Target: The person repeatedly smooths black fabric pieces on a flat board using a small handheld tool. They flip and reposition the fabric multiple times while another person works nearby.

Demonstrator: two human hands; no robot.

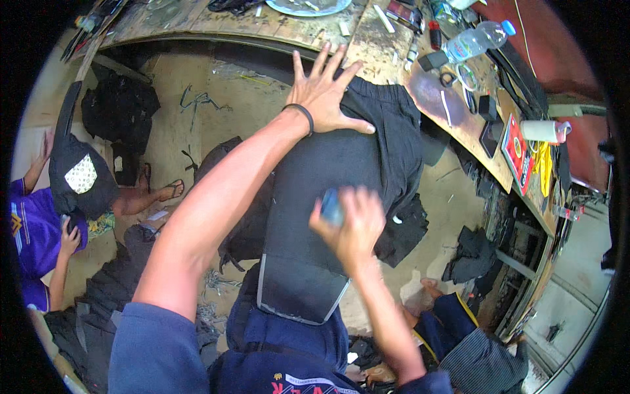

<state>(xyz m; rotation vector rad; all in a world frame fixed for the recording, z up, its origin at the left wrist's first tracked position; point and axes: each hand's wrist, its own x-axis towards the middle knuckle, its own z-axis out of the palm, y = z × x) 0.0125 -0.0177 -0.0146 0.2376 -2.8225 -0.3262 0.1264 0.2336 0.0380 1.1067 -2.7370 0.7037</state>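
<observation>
A dark garment (pixel 328 157) with a gathered waistband lies stretched over a narrow board, whose pale metal-edged end (pixel 298 289) points toward my body. My left hand (pixel 326 92) is spread flat on the garment's far end, with fingertips at the bench edge and a dark band around the wrist. Over the garment's right middle part, my right hand (pixel 354 220) is closed around a small blue object (pixel 332 207). Motion blurs this hand, and the kind of object cannot be made out; whether it touches the cloth is unclear.
A wooden bench (pixel 216 23) curves along the far side and right, bearing a water bottle (pixel 476 41), a white spool (pixel 545 131) and a red booklet (pixel 517 154). A person in purple (pixel 42 230) sits left; another person (pixel 459 335) is lower right. Dark cloth heaps (pixel 118 105) cover parts of the floor.
</observation>
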